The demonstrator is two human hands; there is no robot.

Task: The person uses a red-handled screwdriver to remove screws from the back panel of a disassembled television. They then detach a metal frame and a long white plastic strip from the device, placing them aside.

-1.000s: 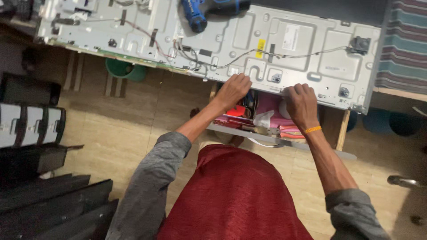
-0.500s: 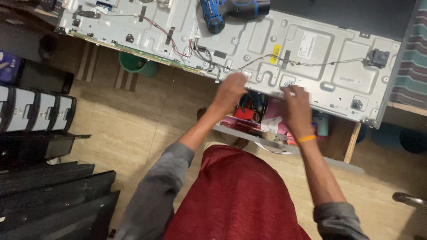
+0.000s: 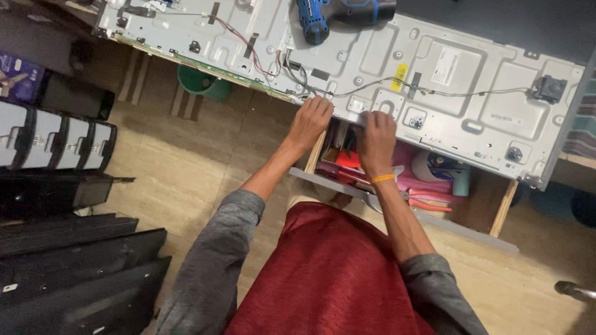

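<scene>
- Left hand grips the near edge of the grey metal television back panel, fingers curled over it.
- Right hand clasps the same edge just beside it.
- An open tool drawer sits below; a blue cordless drill lies on the panel's far side.

Light is even and fairly bright across the pale metal back panel, soft and overhead, no harsh glare. The tan floor glows warm. Down the left side, the stacked dark panels sink into near black, detail lost. The open drawer sits in shadow under the panel. Focus is crisp in the centre; lines bend slightly toward the edges.
</scene>
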